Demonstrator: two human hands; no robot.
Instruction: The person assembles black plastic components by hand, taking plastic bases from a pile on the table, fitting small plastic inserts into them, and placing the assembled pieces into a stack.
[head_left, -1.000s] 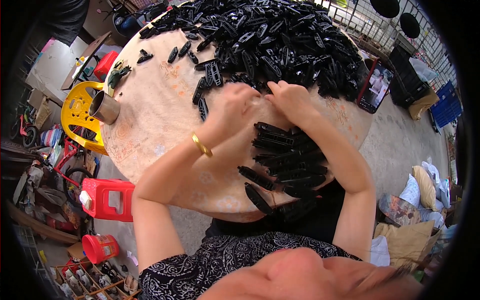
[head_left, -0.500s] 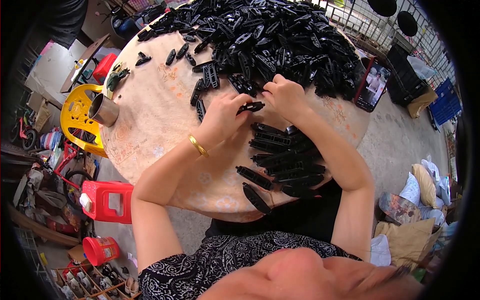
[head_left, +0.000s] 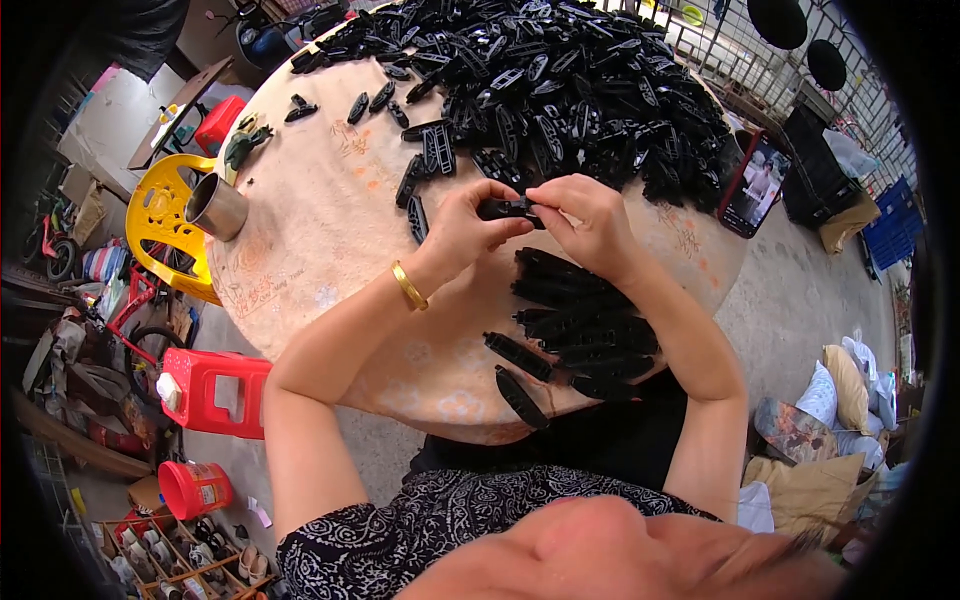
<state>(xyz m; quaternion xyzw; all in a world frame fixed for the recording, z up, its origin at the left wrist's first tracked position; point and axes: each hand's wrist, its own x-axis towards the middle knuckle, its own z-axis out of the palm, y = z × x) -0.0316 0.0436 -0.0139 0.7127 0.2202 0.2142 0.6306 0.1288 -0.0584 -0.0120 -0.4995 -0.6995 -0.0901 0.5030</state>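
My left hand is closed round a long black plastic part, with thumb and fingers on its two sides. Closed in a pinch, my right hand grips the same part at its right end; any small piece under those fingertips is hidden. Just beyond both hands lies a big heap of similar black parts, narrow and boat-shaped, several with slotted frames. A group of black parts lies in loose rows nearer my body, below the right forearm. A few single parts rest left of the heap.
The round table has a pale patterned cover. A metal cup stands at its left edge beside a yellow chair. A phone leans at the right edge. On the floor are a red stool and a red bucket.
My right hand has come from the heap's edge down to the black part in my left hand and now pinches its end. The view has shifted slightly.
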